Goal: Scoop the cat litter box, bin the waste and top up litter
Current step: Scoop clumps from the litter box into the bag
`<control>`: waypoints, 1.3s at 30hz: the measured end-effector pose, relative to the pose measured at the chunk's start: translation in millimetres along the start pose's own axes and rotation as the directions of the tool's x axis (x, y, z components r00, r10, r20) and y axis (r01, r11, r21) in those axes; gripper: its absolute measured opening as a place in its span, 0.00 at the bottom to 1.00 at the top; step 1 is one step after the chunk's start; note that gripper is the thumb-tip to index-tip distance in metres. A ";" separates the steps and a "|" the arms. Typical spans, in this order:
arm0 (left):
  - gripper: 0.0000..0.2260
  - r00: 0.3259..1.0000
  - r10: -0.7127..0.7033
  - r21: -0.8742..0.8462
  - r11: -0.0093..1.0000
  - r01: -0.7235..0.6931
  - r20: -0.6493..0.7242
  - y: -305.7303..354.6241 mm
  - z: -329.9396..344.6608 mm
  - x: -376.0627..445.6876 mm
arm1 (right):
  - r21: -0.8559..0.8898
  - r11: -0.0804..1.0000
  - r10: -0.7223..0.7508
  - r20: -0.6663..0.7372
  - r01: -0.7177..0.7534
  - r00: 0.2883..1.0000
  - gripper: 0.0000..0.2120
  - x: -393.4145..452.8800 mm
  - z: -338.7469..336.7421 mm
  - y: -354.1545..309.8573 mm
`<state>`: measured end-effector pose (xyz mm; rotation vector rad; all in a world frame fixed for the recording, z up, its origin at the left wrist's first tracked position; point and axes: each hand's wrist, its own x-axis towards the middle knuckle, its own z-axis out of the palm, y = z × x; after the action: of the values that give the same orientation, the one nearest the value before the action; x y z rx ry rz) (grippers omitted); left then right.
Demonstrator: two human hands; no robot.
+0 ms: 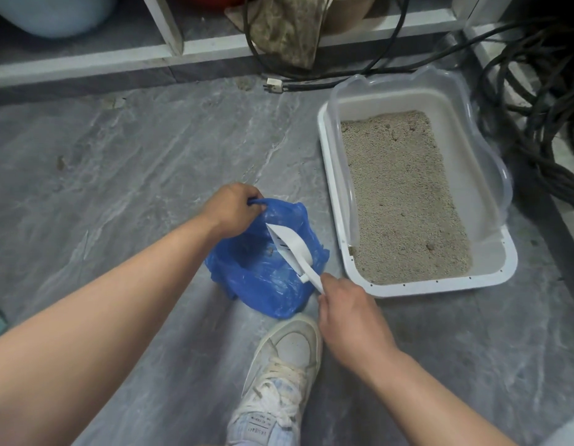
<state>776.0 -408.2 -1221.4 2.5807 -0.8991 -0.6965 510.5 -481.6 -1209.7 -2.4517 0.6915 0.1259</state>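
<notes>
A blue plastic bag (269, 281) stands open on the grey floor in front of me. My left hand (232, 209) grips its far rim and holds the mouth up. My right hand (346, 312) holds the handle of a white slotted scoop (290, 244), whose head is tipped inside the bag's mouth. A small brown clump lies inside the bag. To the right sits the white litter box (335, 201) with a clear raised rim, filled with beige litter (404, 201) that has a few darker clumps on it.
My white sneaker (284, 365) is planted just below the bag. Black cables (543, 101) pile up right of the box, and a plug (274, 85) lies behind it. A white shelf frame (170, 49) runs along the far wall.
</notes>
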 end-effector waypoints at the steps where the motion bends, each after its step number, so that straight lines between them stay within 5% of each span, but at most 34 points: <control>1: 0.07 1.000 -0.006 0.000 1.000 0.006 0.002 -0.7 0.4 -0.2 | 0.003 1.000 -0.003 -0.010 0.003 1.000 0.05 -0.2 0.2 0.1; 12: 0.12 0.995 -0.086 -0.180 0.981 0.075 -0.050 10.1 1.0 -7.6 | 0.152 0.988 0.004 -0.122 0.015 0.993 0.05 3.4 -27.2 -3.0; 18: 0.12 0.922 -0.045 -0.335 0.937 -0.094 -0.385 51.1 -25.9 -6.4 | 0.331 0.943 0.098 -0.188 -0.031 0.977 0.07 7.6 -92.8 -11.4; 21: 0.12 0.906 0.050 -0.349 0.913 -0.212 -0.421 76.6 -21.9 -5.4 | 0.348 0.932 0.196 -0.241 -0.104 0.951 0.07 14.6 -129.6 7.6; 23: 0.14 0.901 0.188 -0.299 0.900 -0.318 -0.391 91.8 -10.4 -6.4 | 0.291 0.942 0.251 -0.272 -0.169 0.929 0.10 17.4 -154.0 30.4; 28: 0.27 0.878 0.465 -0.140 0.867 -0.478 -0.115 119.2 28.5 -7.4 | -0.230 0.885 0.382 -0.142 -0.405 0.913 0.08 18.9 -188.0 94.5; 34: 0.30 0.848 0.529 0.081 0.844 -0.530 0.040 119.5 52.2 -3.3 | -0.513 0.772 0.433 -0.006 -0.374 0.902 0.14 31.7 -191.6 108.5; 39: 0.25 0.820 0.571 0.060 0.818 -0.572 0.035 110.6 54.3 -1.6 | -0.538 0.791 0.420 0.130 -0.291 0.898 0.17 37.8 -191.4 98.3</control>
<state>691.3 -497.6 -1217.0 2.1618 -1.6288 -0.5068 481.2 -674.3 -1110.9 -2.6846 1.1220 0.8504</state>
